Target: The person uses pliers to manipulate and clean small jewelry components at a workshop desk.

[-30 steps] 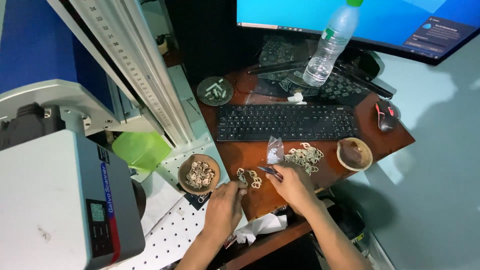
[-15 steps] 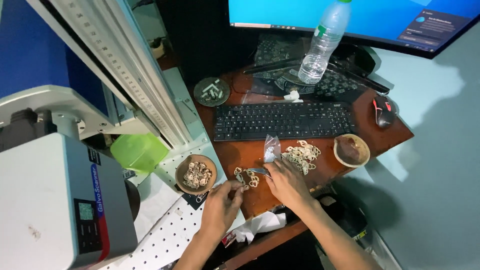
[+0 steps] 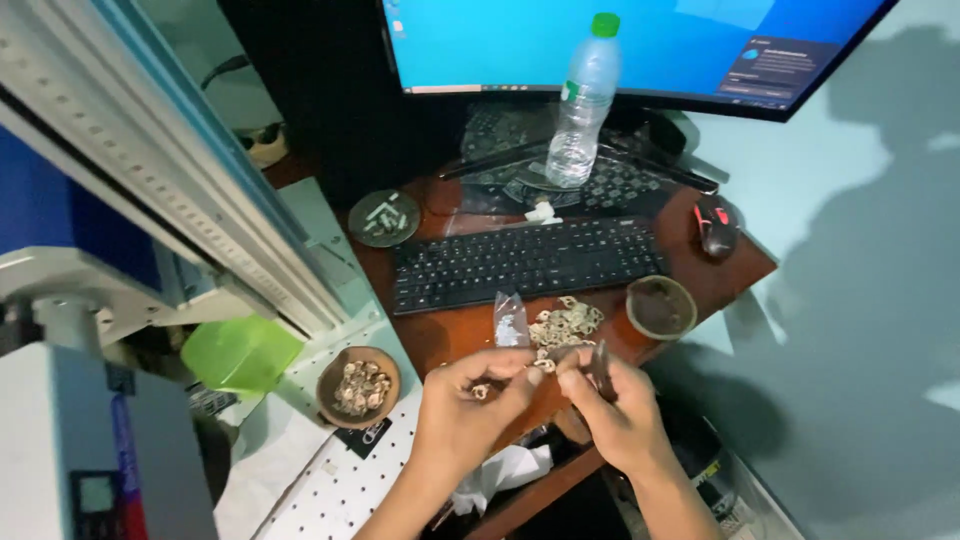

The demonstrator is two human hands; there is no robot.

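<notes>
My left hand (image 3: 465,410) and my right hand (image 3: 610,405) meet over the front edge of a brown wooden desk (image 3: 430,335). The left fingers pinch a small pale ring-shaped piece (image 3: 482,390). My right hand grips a dark thin tool (image 3: 600,365), its tip close to the left fingers. Just beyond the hands lies a loose heap of small pale rings (image 3: 565,322) with a small clear plastic bag (image 3: 509,322) beside it. A brown bowl (image 3: 358,385) full of similar pieces stands to the left.
A black keyboard (image 3: 525,262), a black mouse (image 3: 716,225), a clear bottle with a green cap (image 3: 582,100) and a monitor (image 3: 640,45) fill the back. An empty brown bowl (image 3: 660,307) sits right. A round dark dish (image 3: 384,217), a green container (image 3: 242,352) and a machine frame (image 3: 150,170) are left.
Both hands have come up off the desk toward me and drawn together; the left now pinches a ring near the right hand's tool. The view moved closer.
</notes>
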